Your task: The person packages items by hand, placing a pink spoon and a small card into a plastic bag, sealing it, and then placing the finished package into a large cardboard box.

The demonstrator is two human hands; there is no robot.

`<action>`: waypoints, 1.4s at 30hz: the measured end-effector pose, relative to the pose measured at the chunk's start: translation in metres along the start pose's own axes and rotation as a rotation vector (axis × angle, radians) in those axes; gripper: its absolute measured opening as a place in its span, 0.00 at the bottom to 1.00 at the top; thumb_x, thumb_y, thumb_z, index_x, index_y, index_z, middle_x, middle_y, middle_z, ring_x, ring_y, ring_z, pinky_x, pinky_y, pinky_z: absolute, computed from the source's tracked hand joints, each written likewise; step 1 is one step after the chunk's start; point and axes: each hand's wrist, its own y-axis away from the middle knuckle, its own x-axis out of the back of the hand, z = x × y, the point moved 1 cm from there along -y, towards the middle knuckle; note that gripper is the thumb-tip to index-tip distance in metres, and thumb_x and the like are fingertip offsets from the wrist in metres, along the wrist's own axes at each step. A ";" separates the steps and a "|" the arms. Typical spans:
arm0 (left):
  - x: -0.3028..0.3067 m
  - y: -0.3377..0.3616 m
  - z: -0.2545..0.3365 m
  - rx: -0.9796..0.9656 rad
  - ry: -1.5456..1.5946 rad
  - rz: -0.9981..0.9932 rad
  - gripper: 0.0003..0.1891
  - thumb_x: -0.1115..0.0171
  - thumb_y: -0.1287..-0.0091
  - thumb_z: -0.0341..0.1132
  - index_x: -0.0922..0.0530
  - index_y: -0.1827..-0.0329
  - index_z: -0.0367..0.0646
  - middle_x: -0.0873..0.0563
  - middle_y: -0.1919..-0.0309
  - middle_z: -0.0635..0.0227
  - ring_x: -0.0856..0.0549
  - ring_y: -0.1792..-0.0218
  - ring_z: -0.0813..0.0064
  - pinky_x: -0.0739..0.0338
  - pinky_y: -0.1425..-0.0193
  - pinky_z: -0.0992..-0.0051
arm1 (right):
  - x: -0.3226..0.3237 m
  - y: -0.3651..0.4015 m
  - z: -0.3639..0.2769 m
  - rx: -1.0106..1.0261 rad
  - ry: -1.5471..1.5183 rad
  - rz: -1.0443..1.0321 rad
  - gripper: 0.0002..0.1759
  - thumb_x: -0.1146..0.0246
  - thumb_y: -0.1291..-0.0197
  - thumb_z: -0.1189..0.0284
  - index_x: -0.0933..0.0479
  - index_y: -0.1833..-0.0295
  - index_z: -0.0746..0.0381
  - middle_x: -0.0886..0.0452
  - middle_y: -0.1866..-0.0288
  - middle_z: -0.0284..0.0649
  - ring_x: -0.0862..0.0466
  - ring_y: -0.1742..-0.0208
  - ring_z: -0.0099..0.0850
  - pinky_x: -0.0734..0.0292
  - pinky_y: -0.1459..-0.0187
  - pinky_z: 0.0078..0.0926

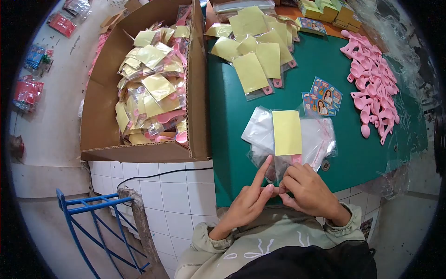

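Observation:
A clear plastic bag with a yellow card (288, 135) and a bit of pink spoon (296, 159) inside lies at the table's near edge, over a stack of empty clear bags (318, 135). My left hand (248, 204) is at its lower left corner, index finger stretched along the bag and thumb closed on the lower edge. Bent and pinched together, the fingers of my right hand (306, 186) grip the same lower edge. My fingertips partly hide the bag's opening. Just beyond the stack lie several blue printed cards (323, 98).
A cardboard box (139, 155) of packed bags stands left. More packed bags (251, 72) lie at the green table's (227, 139) back. Pink spoons (371, 83) are heaped right. Small yellow boxes (320, 11) sit behind. A blue metal frame (100, 223) stands lower left.

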 end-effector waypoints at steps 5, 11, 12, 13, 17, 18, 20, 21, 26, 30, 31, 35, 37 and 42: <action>-0.004 -0.009 0.001 0.055 0.159 0.056 0.32 0.54 0.28 0.30 0.58 0.25 0.42 0.15 0.72 0.56 0.15 0.67 0.75 0.25 0.65 0.79 | 0.000 0.003 -0.004 0.041 0.071 0.029 0.12 0.33 0.60 0.75 0.28 0.69 0.61 0.32 0.68 0.38 0.29 0.64 0.38 0.34 0.62 0.32; -0.006 -0.027 -0.002 0.140 -0.054 0.178 0.34 0.54 0.31 0.22 0.58 0.25 0.47 0.18 0.70 0.63 0.16 0.64 0.77 0.23 0.65 0.84 | 0.003 0.010 0.004 0.148 -0.225 -0.047 0.10 0.34 0.55 0.74 0.28 0.69 0.62 0.30 0.67 0.39 0.27 0.62 0.37 0.32 0.60 0.32; -0.007 -0.029 -0.002 0.107 0.055 0.195 0.33 0.54 0.30 0.23 0.57 0.25 0.47 0.17 0.69 0.62 0.15 0.65 0.76 0.21 0.65 0.81 | 0.011 0.012 0.008 0.164 -0.332 -0.087 0.09 0.34 0.53 0.73 0.28 0.68 0.62 0.29 0.67 0.39 0.26 0.62 0.36 0.32 0.60 0.32; -0.007 -0.030 -0.002 0.075 0.164 0.212 0.32 0.54 0.30 0.24 0.57 0.25 0.46 0.16 0.69 0.62 0.15 0.66 0.74 0.19 0.64 0.78 | 0.025 0.017 0.013 0.135 -0.423 -0.103 0.09 0.34 0.52 0.73 0.28 0.68 0.62 0.28 0.67 0.39 0.25 0.62 0.35 0.32 0.60 0.32; 0.001 -0.029 -0.004 0.057 0.235 0.094 0.26 0.57 0.29 0.25 0.48 0.28 0.43 0.15 0.62 0.59 0.14 0.59 0.71 0.17 0.61 0.78 | 0.104 0.066 0.067 0.248 -0.686 0.159 0.10 0.33 0.49 0.72 0.28 0.71 0.62 0.25 0.74 0.36 0.24 0.72 0.31 0.31 0.69 0.27; 0.003 -0.028 -0.005 0.053 0.224 0.060 0.24 0.57 0.29 0.25 0.45 0.29 0.41 0.15 0.61 0.58 0.15 0.58 0.71 0.17 0.60 0.78 | 0.120 0.089 0.087 0.164 -0.685 0.452 0.13 0.34 0.46 0.68 0.31 0.74 0.60 0.27 0.75 0.35 0.29 0.76 0.27 0.34 0.72 0.22; 0.005 -0.027 -0.005 0.055 0.167 0.003 0.20 0.58 0.28 0.26 0.40 0.33 0.38 0.18 0.55 0.57 0.16 0.54 0.69 0.17 0.59 0.77 | 0.181 0.141 0.154 -0.273 -0.590 0.638 0.14 0.38 0.42 0.64 0.32 0.71 0.61 0.26 0.70 0.35 0.27 0.72 0.26 0.31 0.69 0.21; 0.006 -0.027 -0.005 0.053 0.139 -0.026 0.19 0.58 0.28 0.27 0.37 0.35 0.37 0.19 0.52 0.56 0.16 0.53 0.68 0.17 0.58 0.77 | 0.209 0.152 0.191 -0.452 -0.407 0.688 0.12 0.40 0.41 0.65 0.31 0.67 0.62 0.25 0.68 0.37 0.25 0.68 0.27 0.29 0.64 0.24; 0.005 -0.027 -0.006 0.056 0.168 0.006 0.15 0.57 0.28 0.28 0.29 0.41 0.33 0.22 0.47 0.57 0.17 0.51 0.69 0.18 0.57 0.77 | 0.186 0.133 0.177 -0.704 0.257 0.727 0.12 0.42 0.43 0.73 0.29 0.53 0.63 0.24 0.64 0.42 0.23 0.60 0.33 0.29 0.52 0.28; 0.003 -0.022 -0.003 0.102 0.340 -0.005 0.15 0.56 0.28 0.28 0.28 0.42 0.33 0.22 0.47 0.60 0.19 0.48 0.70 0.19 0.53 0.77 | 0.078 0.062 0.069 -0.214 0.113 0.360 0.27 0.30 0.56 0.71 0.31 0.49 0.61 0.31 0.47 0.44 0.27 0.53 0.37 0.27 0.56 0.28; 0.003 -0.019 0.000 0.111 0.355 -0.019 0.15 0.56 0.28 0.28 0.28 0.42 0.33 0.22 0.46 0.60 0.19 0.47 0.69 0.19 0.53 0.77 | 0.045 0.050 0.042 -0.240 -0.080 0.371 0.29 0.28 0.61 0.75 0.31 0.50 0.60 0.33 0.47 0.44 0.26 0.54 0.37 0.27 0.56 0.30; 0.010 -0.009 0.010 0.110 0.430 -0.146 0.16 0.57 0.27 0.29 0.29 0.41 0.32 0.22 0.45 0.59 0.20 0.47 0.68 0.19 0.51 0.76 | 0.005 0.033 0.015 -0.161 -0.110 0.254 0.22 0.30 0.61 0.83 0.27 0.57 0.60 0.35 0.50 0.45 0.26 0.57 0.36 0.25 0.58 0.29; 0.010 -0.003 0.007 0.128 0.489 -0.176 0.15 0.56 0.28 0.27 0.30 0.41 0.33 0.22 0.46 0.59 0.20 0.47 0.70 0.19 0.51 0.76 | 0.000 0.033 0.017 -0.166 -0.195 0.271 0.16 0.32 0.61 0.85 0.25 0.64 0.61 0.34 0.51 0.45 0.26 0.58 0.34 0.25 0.59 0.26; -0.004 -0.003 0.008 -0.071 -0.180 0.062 0.12 0.44 0.37 0.20 0.27 0.50 0.36 0.19 0.53 0.61 0.16 0.57 0.71 0.18 0.56 0.75 | -0.001 0.041 0.019 -0.180 -0.328 0.326 0.12 0.33 0.56 0.85 0.25 0.65 0.64 0.33 0.51 0.44 0.23 0.56 0.31 0.24 0.58 0.25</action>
